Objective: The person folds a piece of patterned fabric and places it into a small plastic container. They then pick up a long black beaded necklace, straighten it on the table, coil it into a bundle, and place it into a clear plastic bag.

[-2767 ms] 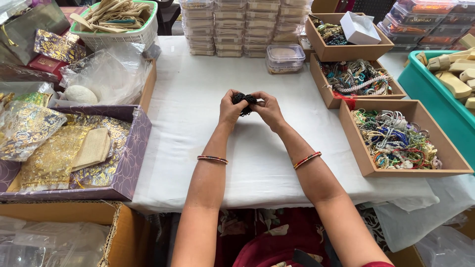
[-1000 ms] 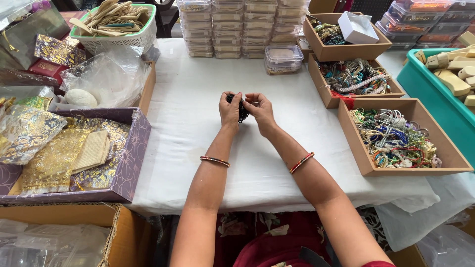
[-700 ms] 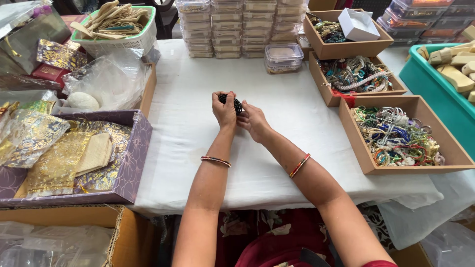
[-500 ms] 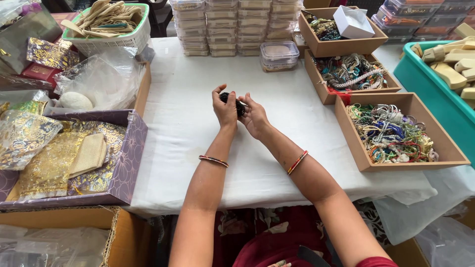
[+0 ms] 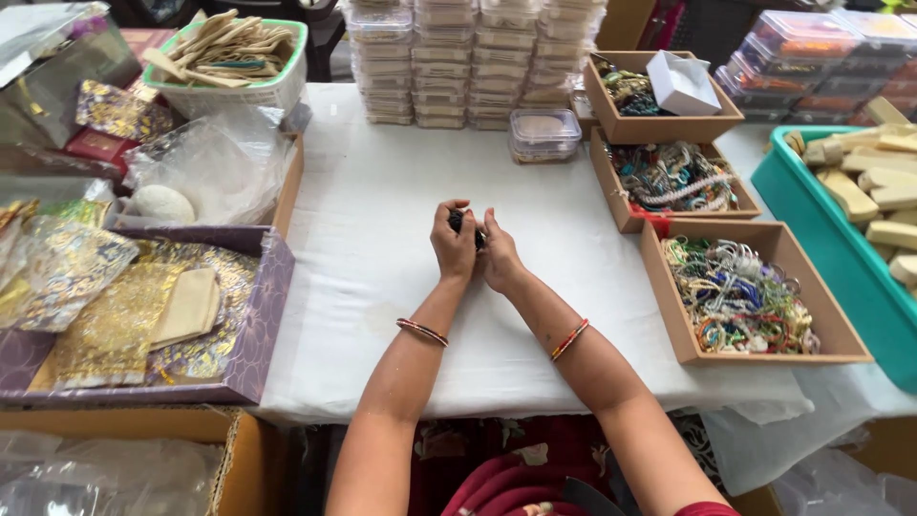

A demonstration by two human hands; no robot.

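My left hand and my right hand are pressed together over the middle of the white tablecloth. Both close around a small dark object, mostly hidden between the fingers. Only a black sliver of it shows near the fingertips, so I cannot tell its shape. A thin red bangle sits on each wrist.
Three brown trays of beaded jewellery line the right side, a teal bin beyond them. Stacked clear boxes and one lone clear box stand at the back. A purple tray of gold pouches lies left, with a green basket behind.
My hands, holding the dark object, have closed tighter together and shifted slightly left and toward me; the object is more hidden than before.
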